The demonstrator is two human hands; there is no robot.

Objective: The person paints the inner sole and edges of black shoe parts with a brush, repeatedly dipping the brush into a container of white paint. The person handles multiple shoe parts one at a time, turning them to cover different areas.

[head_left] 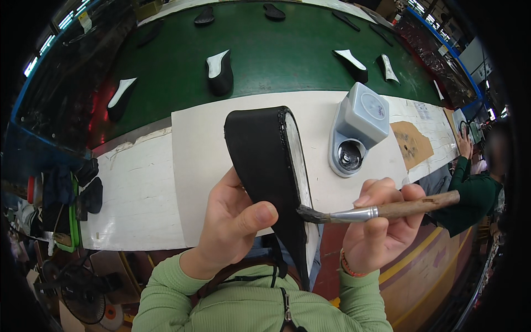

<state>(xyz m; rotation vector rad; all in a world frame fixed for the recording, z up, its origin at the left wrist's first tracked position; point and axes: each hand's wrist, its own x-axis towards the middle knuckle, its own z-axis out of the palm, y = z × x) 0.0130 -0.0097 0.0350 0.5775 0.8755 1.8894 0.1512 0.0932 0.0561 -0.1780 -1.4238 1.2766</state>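
My left hand (232, 221) grips a black shoe sole (265, 166) with a white edge, held upright in front of me, thumb pressed on its black face. A wooden-handled brush (381, 210) with a metal ferrule lies in my right hand (379, 227). Its dark bristles touch the sole's white side edge low down. Both sleeves are light green.
A grey glue pot (357, 130) with an open round well stands on the white work surface (144, 188). Behind it a green conveyor belt (276, 50) carries several black-and-white soles (219, 72). Another person in a dark green sleeve (470, 193) works at the right.
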